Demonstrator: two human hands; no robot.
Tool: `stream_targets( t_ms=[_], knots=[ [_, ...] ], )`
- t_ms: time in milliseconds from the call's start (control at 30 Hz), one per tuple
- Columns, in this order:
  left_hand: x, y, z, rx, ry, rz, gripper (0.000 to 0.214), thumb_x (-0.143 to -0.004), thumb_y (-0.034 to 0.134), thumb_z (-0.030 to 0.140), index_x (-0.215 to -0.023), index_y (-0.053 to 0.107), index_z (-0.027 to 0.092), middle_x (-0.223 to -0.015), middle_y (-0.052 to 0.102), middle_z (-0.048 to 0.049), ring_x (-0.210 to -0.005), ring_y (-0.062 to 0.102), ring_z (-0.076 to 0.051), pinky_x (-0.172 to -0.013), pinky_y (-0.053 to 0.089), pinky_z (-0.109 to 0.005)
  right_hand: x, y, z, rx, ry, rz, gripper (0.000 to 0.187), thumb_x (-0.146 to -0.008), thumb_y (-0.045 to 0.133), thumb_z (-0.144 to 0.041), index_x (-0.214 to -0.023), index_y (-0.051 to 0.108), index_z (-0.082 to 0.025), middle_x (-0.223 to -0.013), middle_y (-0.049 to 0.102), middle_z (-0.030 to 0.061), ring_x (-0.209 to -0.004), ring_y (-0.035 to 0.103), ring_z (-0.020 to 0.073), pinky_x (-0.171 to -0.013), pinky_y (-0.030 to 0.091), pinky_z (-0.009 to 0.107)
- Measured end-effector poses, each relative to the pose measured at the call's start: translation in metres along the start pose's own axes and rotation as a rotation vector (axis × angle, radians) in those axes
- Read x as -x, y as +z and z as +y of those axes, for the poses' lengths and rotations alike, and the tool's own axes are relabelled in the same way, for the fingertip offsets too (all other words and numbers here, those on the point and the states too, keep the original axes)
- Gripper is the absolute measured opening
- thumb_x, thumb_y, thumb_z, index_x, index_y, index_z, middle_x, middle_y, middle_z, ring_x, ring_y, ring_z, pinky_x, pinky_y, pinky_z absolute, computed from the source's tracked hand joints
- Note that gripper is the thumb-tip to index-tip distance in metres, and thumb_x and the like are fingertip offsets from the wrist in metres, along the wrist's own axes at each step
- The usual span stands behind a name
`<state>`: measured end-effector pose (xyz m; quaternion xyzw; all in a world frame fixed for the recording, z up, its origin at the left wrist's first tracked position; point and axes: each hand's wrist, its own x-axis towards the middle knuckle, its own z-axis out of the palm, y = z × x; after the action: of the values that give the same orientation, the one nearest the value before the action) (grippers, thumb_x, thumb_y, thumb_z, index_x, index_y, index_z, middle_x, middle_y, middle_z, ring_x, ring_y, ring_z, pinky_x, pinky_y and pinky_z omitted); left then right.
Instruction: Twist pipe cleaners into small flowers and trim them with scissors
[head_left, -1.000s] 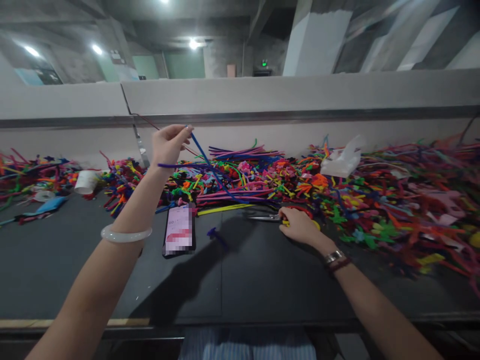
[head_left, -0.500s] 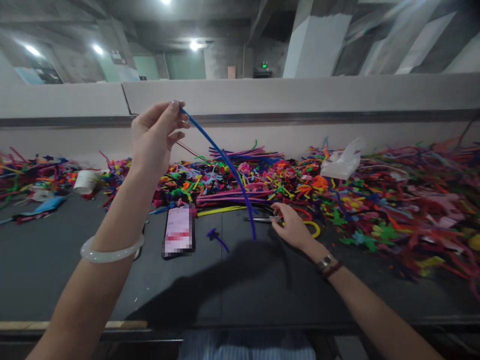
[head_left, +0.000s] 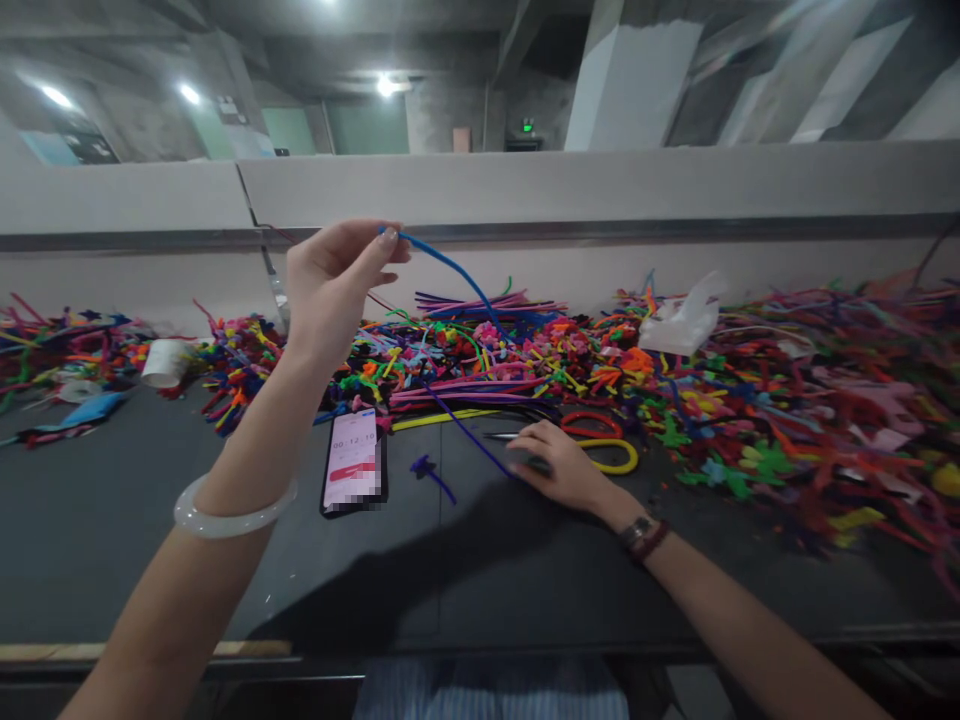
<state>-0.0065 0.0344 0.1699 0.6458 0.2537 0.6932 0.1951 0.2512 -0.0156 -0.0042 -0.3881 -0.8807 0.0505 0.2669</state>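
My left hand point(head_left: 341, 285) is raised above the table, thumb and fingers pinched on one end of a bright blue pipe cleaner point(head_left: 450, 262). That pipe cleaner arcs down to the right in front of the colourful heap. A dark blue-purple pipe cleaner point(head_left: 471, 434) slants down to the fingertips of my right hand point(head_left: 551, 465). My right hand is low over the table with curled, blurred fingers, and whether they grip the stem cannot be told. Scissors with red and yellow handles point(head_left: 622, 458) lie beside and partly behind it. A small twisted purple piece point(head_left: 435, 478) rests left of it.
A phone point(head_left: 352, 465) showing a timer lies left of centre. Heaps of pipe cleaners and shaped pieces point(head_left: 450, 350) run along the back wall and right side. A white cup point(head_left: 161, 363) lies tipped at left; a white plastic bag point(head_left: 682, 320) sits on the heap.
My left hand has moved slightly right and down, and the blue stem now arcs more sideways. My right hand has shifted left and down, off the scissors, showing more of their handles.
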Motion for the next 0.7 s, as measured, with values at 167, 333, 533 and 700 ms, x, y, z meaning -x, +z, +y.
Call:
stream_targets(
  t_ms=[167,333,533,700],
  knots=[
    [-0.001,0.000,0.002,-0.036,0.171,0.143,0.012,-0.075,0.058,0.027,-0.082,0.062,0.019,-0.085,0.065,-0.0010,-0.072,0.059,-0.008,-0.063,0.049,-0.019,-0.002,0.005,-0.004,0.081,0.001,-0.136,0.008,-0.075,0.054,-0.024,-0.073,0.057,-0.018,-0.077,0.057,0.0048,-0.080,0.048,0.0183,-0.077,0.038,0.033],
    [0.003,0.000,0.029,-0.041,0.331,0.260,0.012,-0.078,0.053,0.024,-0.085,0.059,0.016,-0.083,0.061,0.0015,-0.074,0.060,-0.009,-0.057,0.047,-0.018,-0.001,0.002,0.000,0.062,0.041,-0.155,0.012,-0.081,0.044,-0.017,-0.076,0.055,-0.017,-0.077,0.057,0.0057,-0.078,0.048,0.0175,-0.074,0.039,0.030],
    [0.026,0.002,0.067,-0.187,0.328,0.252,0.015,-0.080,0.047,0.025,-0.083,0.060,0.019,-0.077,0.058,0.0051,-0.066,0.060,-0.007,-0.053,0.048,-0.019,-0.019,-0.022,0.018,0.109,0.044,0.022,0.015,-0.085,0.040,-0.021,-0.082,0.054,-0.017,-0.084,0.056,0.0075,-0.083,0.047,0.0186,-0.078,0.039,0.031],
    [0.036,0.002,0.058,-0.198,0.160,0.008,0.009,-0.076,0.055,0.020,-0.080,0.063,0.021,-0.079,0.061,0.0031,-0.068,0.060,-0.008,-0.057,0.052,-0.021,-0.057,-0.038,0.054,0.347,0.219,0.065,0.017,-0.083,0.042,-0.020,-0.086,0.057,-0.013,-0.091,0.056,0.0126,-0.092,0.045,0.0247,-0.084,0.034,0.039]
  ],
)
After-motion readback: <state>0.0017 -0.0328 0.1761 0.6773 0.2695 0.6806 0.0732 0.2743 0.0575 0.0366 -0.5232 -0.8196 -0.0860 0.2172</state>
